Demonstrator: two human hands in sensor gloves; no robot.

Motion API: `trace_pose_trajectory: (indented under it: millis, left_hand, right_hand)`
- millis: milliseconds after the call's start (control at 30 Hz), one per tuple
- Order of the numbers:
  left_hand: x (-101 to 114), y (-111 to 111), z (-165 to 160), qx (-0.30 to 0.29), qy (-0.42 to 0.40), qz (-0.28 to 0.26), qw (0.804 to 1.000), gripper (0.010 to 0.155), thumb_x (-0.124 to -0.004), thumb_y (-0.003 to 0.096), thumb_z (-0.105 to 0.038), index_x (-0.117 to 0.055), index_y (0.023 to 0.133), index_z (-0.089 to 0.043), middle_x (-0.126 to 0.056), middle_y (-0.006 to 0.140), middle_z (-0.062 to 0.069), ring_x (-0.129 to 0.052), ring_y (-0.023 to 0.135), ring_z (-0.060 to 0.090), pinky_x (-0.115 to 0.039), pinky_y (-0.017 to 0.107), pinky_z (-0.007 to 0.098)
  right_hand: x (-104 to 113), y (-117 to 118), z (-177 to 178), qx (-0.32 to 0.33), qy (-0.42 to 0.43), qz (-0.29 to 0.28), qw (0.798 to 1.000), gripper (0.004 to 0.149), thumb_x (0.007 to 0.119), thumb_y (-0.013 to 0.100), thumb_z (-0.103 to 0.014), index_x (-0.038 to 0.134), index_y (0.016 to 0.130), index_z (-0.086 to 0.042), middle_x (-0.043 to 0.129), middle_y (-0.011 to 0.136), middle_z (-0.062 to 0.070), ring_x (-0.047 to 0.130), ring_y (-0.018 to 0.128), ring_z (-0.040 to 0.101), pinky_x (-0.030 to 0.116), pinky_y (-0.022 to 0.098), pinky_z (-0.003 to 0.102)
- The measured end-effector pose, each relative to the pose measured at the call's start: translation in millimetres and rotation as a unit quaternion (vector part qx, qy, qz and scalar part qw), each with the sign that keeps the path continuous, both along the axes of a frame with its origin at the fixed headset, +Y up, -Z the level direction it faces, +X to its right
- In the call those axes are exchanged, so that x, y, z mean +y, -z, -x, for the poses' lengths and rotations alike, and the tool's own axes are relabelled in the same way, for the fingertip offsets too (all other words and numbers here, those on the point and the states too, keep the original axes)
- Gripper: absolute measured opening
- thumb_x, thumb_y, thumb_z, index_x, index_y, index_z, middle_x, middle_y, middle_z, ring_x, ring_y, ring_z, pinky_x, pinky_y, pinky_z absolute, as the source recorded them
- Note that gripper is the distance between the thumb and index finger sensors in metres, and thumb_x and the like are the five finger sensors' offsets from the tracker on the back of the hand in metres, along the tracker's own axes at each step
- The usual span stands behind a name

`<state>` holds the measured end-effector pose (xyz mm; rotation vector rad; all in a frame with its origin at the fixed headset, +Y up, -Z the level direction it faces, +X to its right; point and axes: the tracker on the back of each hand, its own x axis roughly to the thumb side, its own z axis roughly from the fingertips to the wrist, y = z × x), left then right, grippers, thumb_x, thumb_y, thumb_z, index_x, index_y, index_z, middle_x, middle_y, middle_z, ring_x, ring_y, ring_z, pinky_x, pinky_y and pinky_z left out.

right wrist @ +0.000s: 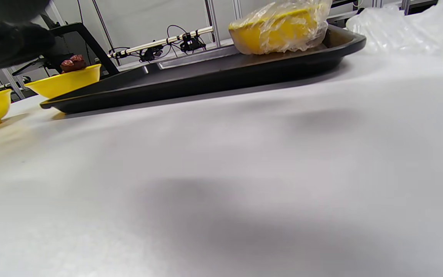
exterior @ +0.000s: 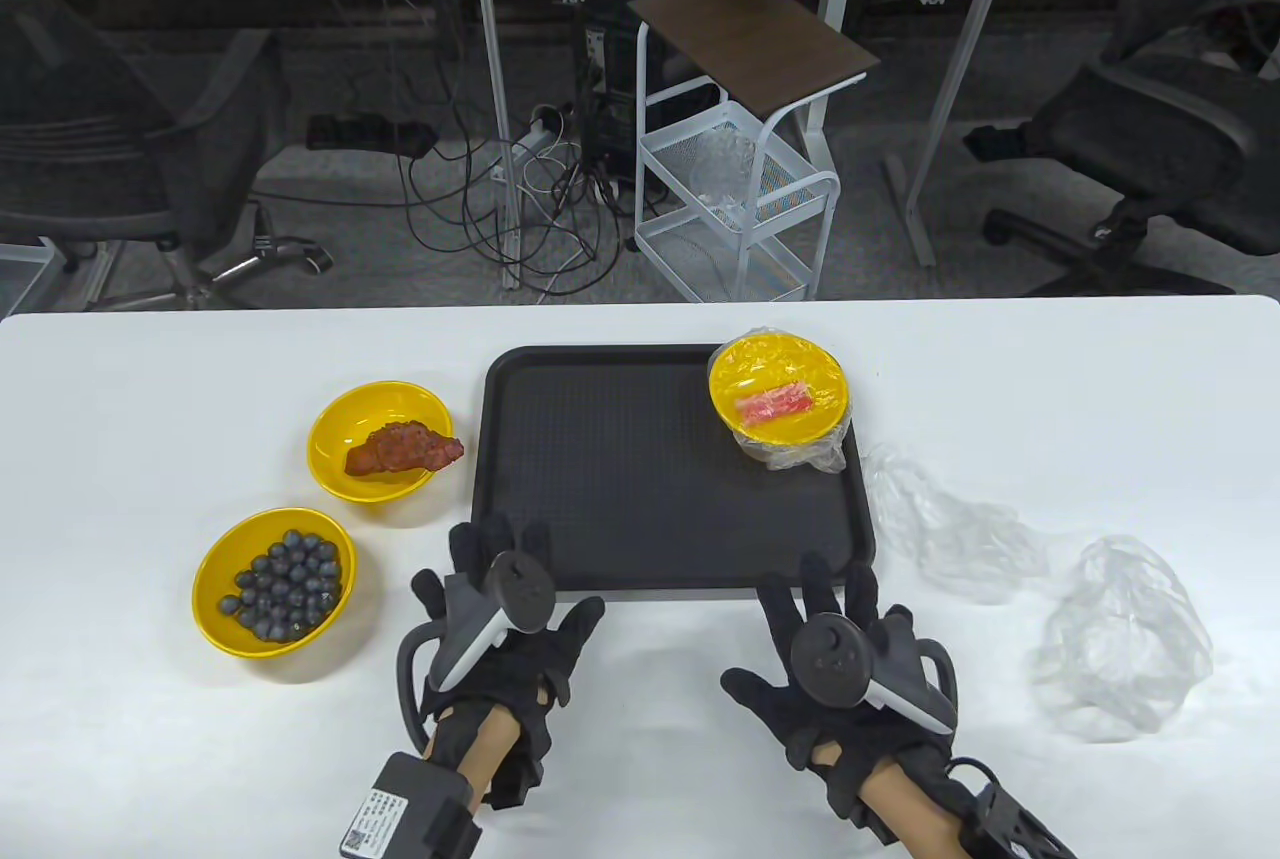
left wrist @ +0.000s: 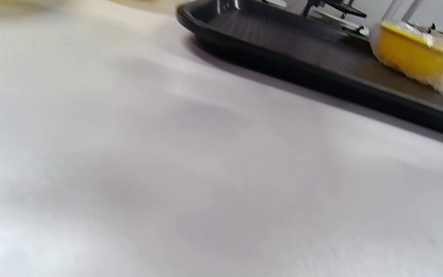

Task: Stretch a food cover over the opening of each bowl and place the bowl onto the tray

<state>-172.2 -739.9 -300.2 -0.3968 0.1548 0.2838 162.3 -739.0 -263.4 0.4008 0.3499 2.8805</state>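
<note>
A: Status noted. One covered bowl (exterior: 780, 391) is seen on the tray (exterior: 600, 489), at its far right corner, film stretched over the rim and bunched underneath. Two bowls are left uncovered on the table (exterior: 640, 749) to the left of the tray: the meat bowl (exterior: 378, 440) just beside the tray's left edge, the berry bowl (exterior: 274, 579) nearer the person.

B: Hands?

A: The left hand (exterior: 495, 639) and right hand (exterior: 845, 664) are both held flat over the table by the tray's near edge, fingers spread, nothing gripped.

B: Covers?

A: Two loose covers are recorded right of the tray: one cover (exterior: 950, 524) just beside it, a second cover (exterior: 1120, 649) farther right (both crumpled, so the openings cannot be made out).

B: Next step, judged?

A: A cover is probably to be fetched by the right hand. The elastic edge should be found first and opened with both hands, hooked over the far rim, then drawn toward the person, with the bowl kept level.

B: Orientation?

A: The bowls are round and upright, openings upward, so no long axis is recorded. The tray's long axis runs left to right.
</note>
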Motion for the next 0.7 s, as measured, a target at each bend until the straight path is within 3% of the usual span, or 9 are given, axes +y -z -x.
trace_pose_trajectory:
  millis: [367,533,700]
  left_hand:
    - [25,19,131,0.157,-0.028,-0.024,0.987,0.086,-0.043,0.0378,-0.081,0.001,0.106,-0.051,0.016,0.117,-0.009,0.024,0.106,0.025,0.008,0.068,0.066]
    - [27,27,183,0.23,-0.021,-0.052,0.971,0.082,-0.056,0.0436,-0.073,-0.013,0.11,-0.051,0.002,0.122,-0.004,0.005,0.113,0.036,-0.014,0.075,0.072]
    - [21,28,219,0.299,0.018,-0.059,0.952,0.081,-0.073,0.046,-0.064,-0.03,0.112,-0.045,-0.024,0.126,0.006,-0.034,0.116,0.044,-0.053,0.076,0.069]
  right_hand:
    - [0,1,-7,-0.008,0.013,0.014,1.0,0.101,0.058,0.045,-0.08,0.008,0.114,-0.025,-0.002,0.113,0.02,0.001,0.096,0.065,0.021,0.054,0.084]
    - [1,1,-7,-0.01,0.014,0.016,1.0,0.101,0.058,0.045,-0.08,0.008,0.114,-0.025,-0.002,0.113,0.021,0.001,0.096,0.065,0.02,0.054,0.084]
    - [1,1,-8,-0.01,0.013,0.019,1.0,0.101,0.058,0.045,-0.08,0.008,0.114,-0.025,-0.002,0.113,0.021,0.001,0.096,0.065,0.02,0.054,0.084]
